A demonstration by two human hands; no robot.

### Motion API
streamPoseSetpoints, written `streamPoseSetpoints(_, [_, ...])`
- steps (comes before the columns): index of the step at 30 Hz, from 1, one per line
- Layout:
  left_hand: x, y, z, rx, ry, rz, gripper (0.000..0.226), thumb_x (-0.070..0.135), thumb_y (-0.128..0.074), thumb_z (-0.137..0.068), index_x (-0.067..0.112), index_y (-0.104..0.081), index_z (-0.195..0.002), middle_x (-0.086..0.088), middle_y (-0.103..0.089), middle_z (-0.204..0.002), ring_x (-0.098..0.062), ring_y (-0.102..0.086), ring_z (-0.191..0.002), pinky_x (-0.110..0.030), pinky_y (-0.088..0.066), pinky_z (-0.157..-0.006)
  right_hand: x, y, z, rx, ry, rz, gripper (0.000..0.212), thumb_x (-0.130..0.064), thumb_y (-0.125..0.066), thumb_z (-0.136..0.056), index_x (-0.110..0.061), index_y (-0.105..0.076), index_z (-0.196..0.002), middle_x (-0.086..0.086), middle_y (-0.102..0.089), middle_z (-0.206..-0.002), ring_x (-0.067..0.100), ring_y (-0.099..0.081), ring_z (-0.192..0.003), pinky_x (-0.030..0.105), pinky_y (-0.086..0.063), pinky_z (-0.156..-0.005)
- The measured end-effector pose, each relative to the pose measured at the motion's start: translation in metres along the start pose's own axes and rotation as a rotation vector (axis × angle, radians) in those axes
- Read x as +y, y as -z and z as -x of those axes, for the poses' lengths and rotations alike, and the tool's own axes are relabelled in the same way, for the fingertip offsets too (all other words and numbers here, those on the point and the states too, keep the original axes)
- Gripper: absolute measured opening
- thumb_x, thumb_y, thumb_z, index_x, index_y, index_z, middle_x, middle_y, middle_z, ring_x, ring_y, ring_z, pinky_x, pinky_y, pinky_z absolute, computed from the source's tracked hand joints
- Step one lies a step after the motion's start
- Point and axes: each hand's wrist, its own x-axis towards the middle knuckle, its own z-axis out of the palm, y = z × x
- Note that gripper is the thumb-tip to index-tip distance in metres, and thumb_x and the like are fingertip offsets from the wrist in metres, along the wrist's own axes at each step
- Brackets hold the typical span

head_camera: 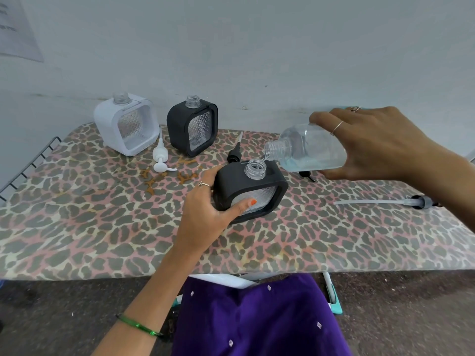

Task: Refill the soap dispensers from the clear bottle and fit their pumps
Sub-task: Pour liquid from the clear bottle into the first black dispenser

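Leopard-print surface (102, 227): left hand (205, 209) grips near black dispenser (250, 191) to steady it — right hand (380, 142), at 2 o'clock, grips tilted clear bottle (308, 147), pouring into its neck.

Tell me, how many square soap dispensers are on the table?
3: a white dispenser back left, a black dispenser beside it, another black one gripped by the left hand.

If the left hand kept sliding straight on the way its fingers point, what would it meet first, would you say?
The left hand already grips the near black dispenser; past that, probably the black pump lying under the clear bottle, though depth is unclear.
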Motion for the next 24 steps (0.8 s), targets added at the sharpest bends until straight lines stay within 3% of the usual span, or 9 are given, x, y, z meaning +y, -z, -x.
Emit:
streamPoseSetpoints(10, [0.0003, 0.0002, -0.0001, 0.004, -0.005, 0.0, 0.068, 0.047, -0.075, -0.068, 0.011, -0.054, -0.121, 0.007, -0.062, -0.101, 0.017, -0.053, -0.09, -0.002, -0.042, -0.074, -0.0002, -0.0002, 0.0001, 0.003, 0.008, -0.026, 0.079, -0.065, -0.06, -0.066, -0.014, -0.045, -0.125, 0.011, -0.067, -0.093, 0.033, -0.065, -0.073, 0.027, -0.034, -0.05])
streamPoseSetpoints(18, [-0.0002, -0.0001, -0.0004, 0.008, -0.01, -0.001, 0.067, 0.047, -0.077, -0.069, 0.01, -0.054, -0.12, 0.01, -0.06, -0.098, 0.017, -0.054, -0.089, -0.001, -0.042, -0.072, -0.0006, 0.0013, -0.0008, -0.021, -0.015, 0.007, 0.08, -0.069, -0.054, -0.068, -0.019, -0.041, -0.129, 0.007, -0.066, -0.1, 0.032, -0.065, -0.081, 0.029, -0.037, -0.051])
streamPoseSetpoints(24, [-0.0008, 0.0001, -0.0005, 0.002, -0.009, 0.001, 0.071, 0.051, -0.076, -0.068, 0.011, -0.053, -0.123, 0.021, -0.058, -0.099, 0.019, -0.054, -0.09, -0.001, -0.042, -0.074, -0.0012, 0.0035, -0.0011, -0.036, -0.013, 0.018, 0.082, -0.07, -0.051, -0.067, -0.018, -0.041, -0.129, 0.008, -0.066, -0.098, 0.032, -0.064, -0.079, 0.028, -0.033, -0.05])
